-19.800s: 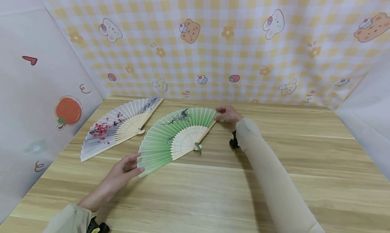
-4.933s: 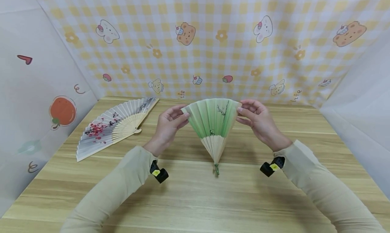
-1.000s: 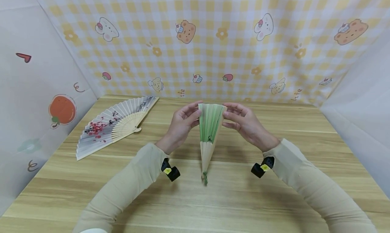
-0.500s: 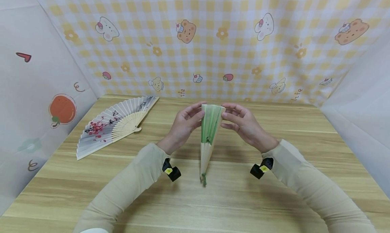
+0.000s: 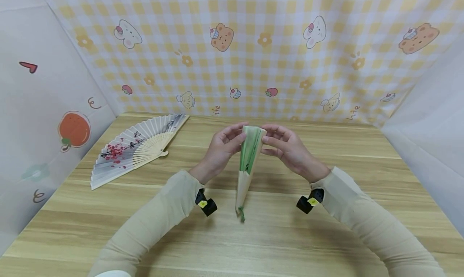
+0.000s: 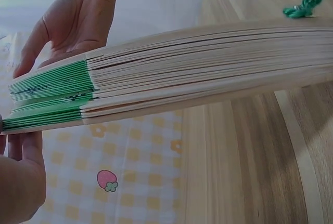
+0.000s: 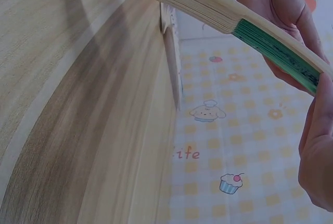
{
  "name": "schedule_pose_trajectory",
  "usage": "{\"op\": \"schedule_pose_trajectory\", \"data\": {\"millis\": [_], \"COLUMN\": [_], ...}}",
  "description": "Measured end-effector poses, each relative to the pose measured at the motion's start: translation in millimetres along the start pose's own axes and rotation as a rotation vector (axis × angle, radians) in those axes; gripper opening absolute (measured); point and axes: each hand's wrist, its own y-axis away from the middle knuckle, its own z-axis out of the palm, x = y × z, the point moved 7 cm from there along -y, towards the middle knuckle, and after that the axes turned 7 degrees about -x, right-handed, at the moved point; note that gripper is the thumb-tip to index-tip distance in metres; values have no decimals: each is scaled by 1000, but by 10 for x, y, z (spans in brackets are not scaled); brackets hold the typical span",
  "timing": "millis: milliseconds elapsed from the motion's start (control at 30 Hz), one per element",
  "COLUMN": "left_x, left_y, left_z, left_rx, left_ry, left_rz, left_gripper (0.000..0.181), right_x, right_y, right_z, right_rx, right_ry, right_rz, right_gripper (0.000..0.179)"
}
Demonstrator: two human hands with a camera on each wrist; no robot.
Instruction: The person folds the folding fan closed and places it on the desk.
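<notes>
While a white-and-grey pleated fan with red blossoms and pale wooden ribs point(image 5: 125, 148) is lying spread at the far left of the light wood-grain table point(image 5: 275, 244), the work is happening to its right, near the middle. There, the bare left hand point(image 5: 222, 148) is pinching the upper left edge of a green pleated fan with pale wooden ribs point(image 5: 251, 148), thumb on the near side. That green fan is standing narrow between both hands, its ribbed end pointing near and slightly left, with a knotted green cord point(image 5: 242, 216) hanging there; whether that end is touching the table cannot be told. On the right, the bare right hand point(image 5: 286, 146) is pinching the opposite upper edge. In the left wrist view, one fold is gaping wider than its neighbours, so doing this well is probably calling for even, gentle pressure from both sides, with the pleats nesting along their creases, the outer ribs lining up, and the cord staying clear of the ribs.
</notes>
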Motion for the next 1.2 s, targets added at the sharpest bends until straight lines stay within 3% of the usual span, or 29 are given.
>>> {"op": "schedule_pose_trajectory", "data": {"millis": [433,867,1200], "left_x": [-4,-30,-63], "left_y": [5,0,-14], "left_z": [30,38,80], "left_rx": [14,37,33], "left_ry": [-14,3,-19], "left_rz": [-22,-34,-60], "left_gripper": [33,33,34], "right_x": [21,15,23], "right_y": [5,29,27], "right_z": [1,7,41], "right_rx": [0,-22,-83], "right_ry": [25,-27,-26], "right_rz": [25,7,-6], "right_gripper": [21,21,22]}}
